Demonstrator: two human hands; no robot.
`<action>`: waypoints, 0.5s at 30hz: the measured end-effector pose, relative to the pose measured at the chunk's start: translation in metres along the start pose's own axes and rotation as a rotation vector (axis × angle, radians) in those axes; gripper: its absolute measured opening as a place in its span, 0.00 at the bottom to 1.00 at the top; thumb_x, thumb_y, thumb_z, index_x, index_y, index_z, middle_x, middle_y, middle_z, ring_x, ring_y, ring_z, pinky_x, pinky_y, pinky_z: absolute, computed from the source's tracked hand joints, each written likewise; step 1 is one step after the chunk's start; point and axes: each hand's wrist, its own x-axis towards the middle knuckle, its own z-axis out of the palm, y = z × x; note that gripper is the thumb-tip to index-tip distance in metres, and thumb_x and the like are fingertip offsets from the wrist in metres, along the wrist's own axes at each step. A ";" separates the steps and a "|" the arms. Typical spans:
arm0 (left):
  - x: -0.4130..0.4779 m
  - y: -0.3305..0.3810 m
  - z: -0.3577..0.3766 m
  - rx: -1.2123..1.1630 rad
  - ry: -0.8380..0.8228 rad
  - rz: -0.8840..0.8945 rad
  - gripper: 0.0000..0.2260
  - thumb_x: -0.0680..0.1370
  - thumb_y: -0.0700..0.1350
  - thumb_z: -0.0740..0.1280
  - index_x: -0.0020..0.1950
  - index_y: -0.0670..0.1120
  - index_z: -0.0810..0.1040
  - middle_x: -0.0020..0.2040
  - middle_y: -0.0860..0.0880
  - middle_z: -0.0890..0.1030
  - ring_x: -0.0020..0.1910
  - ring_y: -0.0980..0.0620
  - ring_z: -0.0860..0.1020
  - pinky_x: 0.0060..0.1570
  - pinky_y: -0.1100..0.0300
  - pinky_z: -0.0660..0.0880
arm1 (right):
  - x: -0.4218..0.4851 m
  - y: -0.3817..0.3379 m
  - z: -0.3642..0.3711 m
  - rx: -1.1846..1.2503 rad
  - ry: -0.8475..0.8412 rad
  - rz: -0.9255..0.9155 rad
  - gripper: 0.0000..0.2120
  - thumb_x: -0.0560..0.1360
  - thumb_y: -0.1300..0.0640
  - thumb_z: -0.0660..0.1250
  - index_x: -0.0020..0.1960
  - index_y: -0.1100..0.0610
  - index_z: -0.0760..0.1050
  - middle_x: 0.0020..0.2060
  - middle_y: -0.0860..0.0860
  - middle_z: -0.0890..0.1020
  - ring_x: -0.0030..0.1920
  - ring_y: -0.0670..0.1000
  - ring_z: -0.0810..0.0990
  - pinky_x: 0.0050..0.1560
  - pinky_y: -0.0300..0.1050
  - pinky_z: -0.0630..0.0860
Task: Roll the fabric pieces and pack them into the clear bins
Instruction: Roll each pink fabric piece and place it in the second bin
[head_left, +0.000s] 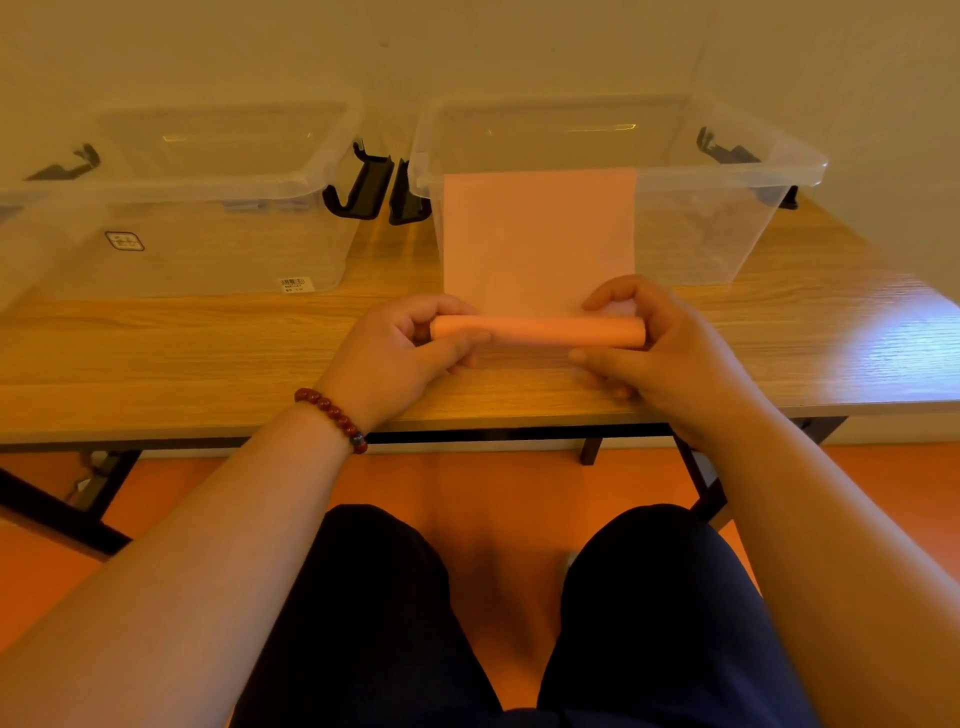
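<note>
The left bin (208, 249) is cut off by the picture's left edge, and we cannot read its barcode sticker (296, 285) or its square mark (124, 240); both are too small. The table (156, 353) runs out of view on the left and right. The left hand (400, 353) hides part of the fabric roll (545, 331) under its thumb. We cannot make out how the right hand (660, 358) sets its fingers behind the roll, nor whether the unrolled fabric ends at the right bin's (727, 208) near rim.

Pink fabric (540, 239) — near end rolled, rest up against right clear bin (696, 234).
</note>
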 end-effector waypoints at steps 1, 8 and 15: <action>0.000 0.000 0.000 -0.002 -0.002 0.000 0.06 0.76 0.43 0.68 0.47 0.56 0.78 0.32 0.61 0.81 0.34 0.64 0.79 0.36 0.73 0.73 | 0.000 -0.001 0.000 -0.007 0.006 -0.002 0.12 0.71 0.58 0.74 0.48 0.44 0.76 0.33 0.48 0.81 0.33 0.47 0.79 0.33 0.43 0.74; 0.000 -0.001 -0.001 0.027 0.015 0.016 0.10 0.72 0.45 0.72 0.47 0.59 0.77 0.40 0.60 0.80 0.38 0.64 0.78 0.39 0.70 0.76 | 0.001 -0.002 0.003 -0.019 0.052 0.010 0.05 0.75 0.52 0.69 0.48 0.52 0.79 0.37 0.50 0.83 0.37 0.50 0.81 0.36 0.44 0.75; -0.001 0.003 0.000 0.034 -0.006 0.011 0.05 0.77 0.46 0.67 0.47 0.56 0.77 0.32 0.61 0.81 0.34 0.66 0.78 0.34 0.74 0.72 | 0.001 -0.001 0.002 -0.022 0.028 0.016 0.05 0.73 0.55 0.72 0.48 0.50 0.78 0.34 0.49 0.82 0.35 0.49 0.79 0.35 0.45 0.74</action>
